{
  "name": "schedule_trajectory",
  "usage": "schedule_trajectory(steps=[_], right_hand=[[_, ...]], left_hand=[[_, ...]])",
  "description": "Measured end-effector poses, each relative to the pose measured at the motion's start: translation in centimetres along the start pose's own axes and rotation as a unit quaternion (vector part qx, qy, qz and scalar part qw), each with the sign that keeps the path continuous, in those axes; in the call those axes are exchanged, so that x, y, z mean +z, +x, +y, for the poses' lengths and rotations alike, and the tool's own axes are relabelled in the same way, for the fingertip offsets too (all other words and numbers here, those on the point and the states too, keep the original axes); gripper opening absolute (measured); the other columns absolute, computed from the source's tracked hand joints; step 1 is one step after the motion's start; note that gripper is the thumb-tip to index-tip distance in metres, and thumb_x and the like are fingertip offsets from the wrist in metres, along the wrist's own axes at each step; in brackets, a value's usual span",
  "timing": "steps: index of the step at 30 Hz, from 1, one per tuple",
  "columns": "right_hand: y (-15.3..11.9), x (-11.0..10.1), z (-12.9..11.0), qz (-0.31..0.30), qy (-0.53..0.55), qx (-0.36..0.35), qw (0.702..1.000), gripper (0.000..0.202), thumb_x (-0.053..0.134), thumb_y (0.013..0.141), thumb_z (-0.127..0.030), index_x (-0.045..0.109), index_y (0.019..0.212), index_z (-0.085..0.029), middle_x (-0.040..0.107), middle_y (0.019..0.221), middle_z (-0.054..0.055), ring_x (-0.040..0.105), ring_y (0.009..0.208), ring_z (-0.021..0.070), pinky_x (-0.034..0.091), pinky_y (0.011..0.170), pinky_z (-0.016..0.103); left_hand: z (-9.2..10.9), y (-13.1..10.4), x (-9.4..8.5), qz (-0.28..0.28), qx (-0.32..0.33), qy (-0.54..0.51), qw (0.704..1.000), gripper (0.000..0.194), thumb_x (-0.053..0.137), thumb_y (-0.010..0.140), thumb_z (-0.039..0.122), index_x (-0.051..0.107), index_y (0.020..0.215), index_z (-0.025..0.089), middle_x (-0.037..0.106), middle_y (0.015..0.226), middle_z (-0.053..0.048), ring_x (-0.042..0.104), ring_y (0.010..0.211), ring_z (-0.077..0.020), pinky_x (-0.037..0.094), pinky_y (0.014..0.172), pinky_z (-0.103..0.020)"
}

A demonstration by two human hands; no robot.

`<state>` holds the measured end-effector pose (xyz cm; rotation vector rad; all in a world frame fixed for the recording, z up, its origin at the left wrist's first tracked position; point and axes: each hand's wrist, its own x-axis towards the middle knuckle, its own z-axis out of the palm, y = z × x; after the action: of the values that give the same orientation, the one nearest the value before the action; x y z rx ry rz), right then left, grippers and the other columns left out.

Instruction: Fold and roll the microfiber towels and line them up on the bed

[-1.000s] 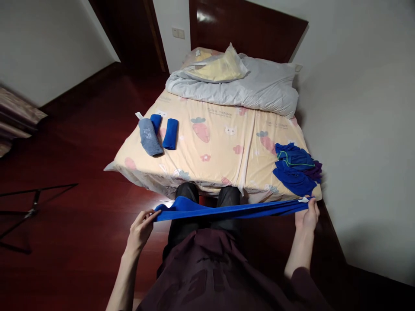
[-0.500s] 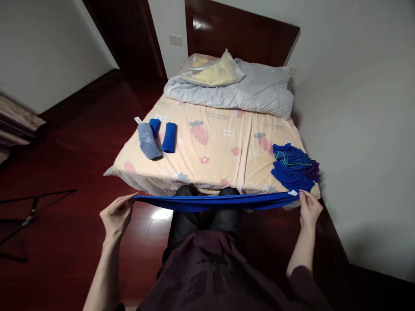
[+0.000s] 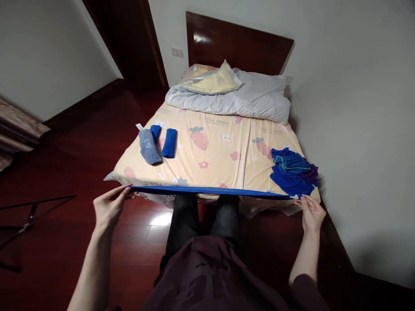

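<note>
A blue towel [image 3: 207, 190] is stretched taut between my hands at the foot of the bed, seen almost edge-on. My left hand [image 3: 110, 204] pinches its left end; my right hand [image 3: 310, 211] pinches the right end, beside a small white tag. Beyond it on the bed's left side lie a rolled grey-blue towel [image 3: 150, 147] and two rolled blue towels, one nearer the middle [image 3: 170, 143] and one partly hidden behind the grey-blue roll [image 3: 156, 132]. A crumpled heap of blue and purple cloths [image 3: 292, 172] rests at the bed's right corner.
The bed [image 3: 214, 166] has a cream sheet with carrot prints. A grey quilt [image 3: 259, 97] and a yellow pillow [image 3: 217, 80] lie near the headboard [image 3: 236, 43]. A black metal stand [image 3: 29, 222] is on the floor at left, and a wall runs along the right.
My hands have spread slightly farther apart, pulling the towel straighter and flatter. Its hanging part now shows as a thinner strip. The view has tilted up a little.
</note>
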<state>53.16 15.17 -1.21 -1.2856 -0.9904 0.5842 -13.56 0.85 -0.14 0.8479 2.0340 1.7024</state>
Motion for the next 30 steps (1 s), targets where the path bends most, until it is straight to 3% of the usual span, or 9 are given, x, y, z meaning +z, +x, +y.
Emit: schedule_trajectory(steps=[4, 8, 14, 19, 22, 25, 27, 30], right_hand=[[-0.7, -1.3, 0.2, -0.002, -0.009, 0.026, 1.000, 0.054, 0.096, 0.061, -0.052, 0.078, 0.093, -0.013, 0.077, 0.082, 0.006, 0.074, 0.061, 0.0195, 0.069, 0.062, 0.036], [0.4, 0.2, 0.2, 0.017, 0.018, 0.027, 0.999, 0.057, 0.097, 0.060, -0.053, 0.076, 0.092, -0.011, 0.077, 0.084, 0.008, 0.076, 0.066, 0.0212, 0.069, 0.066, 0.038], [5.6, 5.9, 1.2, 0.023, 0.047, 0.028, 0.998, 0.052, 0.094, 0.065, -0.051, 0.071, 0.091, -0.013, 0.073, 0.080, 0.003, 0.075, 0.070, 0.0184, 0.068, 0.076, 0.042], [12.6, 12.0, 1.7, 0.022, 0.046, 0.039, 0.998, 0.039, 0.089, 0.073, -0.040, 0.064, 0.086, -0.014, 0.067, 0.072, -0.002, 0.072, 0.064, 0.0150, 0.066, 0.076, 0.040], [16.9, 14.4, 0.8, 0.045, 0.051, 0.002, 0.998, 0.029, 0.083, 0.080, -0.034, 0.063, 0.088, -0.015, 0.065, 0.072, -0.004, 0.069, 0.064, 0.0136, 0.064, 0.082, 0.039], [19.3, 14.9, 0.2, 0.065, 0.071, -0.043, 0.994, 0.016, 0.073, 0.086, -0.027, 0.066, 0.094, -0.015, 0.068, 0.077, -0.001, 0.067, 0.064, 0.0125, 0.061, 0.087, 0.040], [19.5, 14.3, 0.7, 0.071, 0.098, -0.070, 0.990, 0.016, 0.069, 0.087, -0.025, 0.069, 0.099, -0.015, 0.072, 0.087, 0.003, 0.068, 0.070, 0.0136, 0.059, 0.089, 0.040], [18.5, 13.1, 2.9, 0.065, 0.114, -0.064, 0.989, 0.013, 0.067, 0.086, -0.024, 0.068, 0.097, -0.018, 0.073, 0.095, 0.005, 0.070, 0.086, 0.0169, 0.058, 0.090, 0.040]], left_hand=[[-0.3, 0.1, -0.6, -0.038, -0.033, 0.019, 0.999, 0.057, 0.088, 0.063, 0.055, 0.080, 0.099, 0.011, 0.078, 0.078, -0.009, 0.077, 0.072, -0.0267, 0.067, 0.076, -0.042], [-0.6, 2.3, 1.0, -0.087, -0.044, 0.006, 0.995, 0.067, 0.090, 0.060, 0.062, 0.079, 0.099, 0.009, 0.078, 0.080, -0.012, 0.078, 0.076, -0.0306, 0.067, 0.080, -0.047], [-0.3, 7.7, 6.9, -0.161, -0.064, -0.034, 0.984, 0.066, 0.092, 0.058, 0.061, 0.077, 0.092, 0.007, 0.076, 0.077, -0.013, 0.076, 0.074, -0.0266, 0.066, 0.078, -0.043], [2.3, 13.8, 13.4, -0.202, -0.038, -0.050, 0.977, 0.049, 0.089, 0.068, 0.050, 0.076, 0.088, 0.007, 0.073, 0.071, -0.011, 0.073, 0.070, -0.0247, 0.064, 0.075, -0.044], [4.9, 17.7, 16.5, -0.170, 0.018, -0.073, 0.983, 0.039, 0.080, 0.079, 0.044, 0.074, 0.087, 0.005, 0.071, 0.069, -0.009, 0.072, 0.070, -0.0210, 0.062, 0.081, -0.043], [6.7, 20.0, 18.1, -0.112, 0.083, -0.119, 0.983, 0.039, 0.077, 0.083, 0.044, 0.073, 0.090, 0.006, 0.072, 0.075, -0.009, 0.072, 0.076, -0.0203, 0.061, 0.087, -0.043], [6.7, 20.2, 18.1, -0.085, 0.125, -0.137, 0.979, 0.042, 0.078, 0.083, 0.048, 0.072, 0.093, 0.007, 0.072, 0.081, -0.009, 0.073, 0.081, -0.0209, 0.060, 0.088, -0.042], [4.9, 18.8, 17.3, -0.092, 0.168, -0.107, 0.976, 0.044, 0.077, 0.083, 0.052, 0.073, 0.096, 0.009, 0.073, 0.091, -0.011, 0.071, 0.088, -0.0202, 0.059, 0.089, -0.036]])
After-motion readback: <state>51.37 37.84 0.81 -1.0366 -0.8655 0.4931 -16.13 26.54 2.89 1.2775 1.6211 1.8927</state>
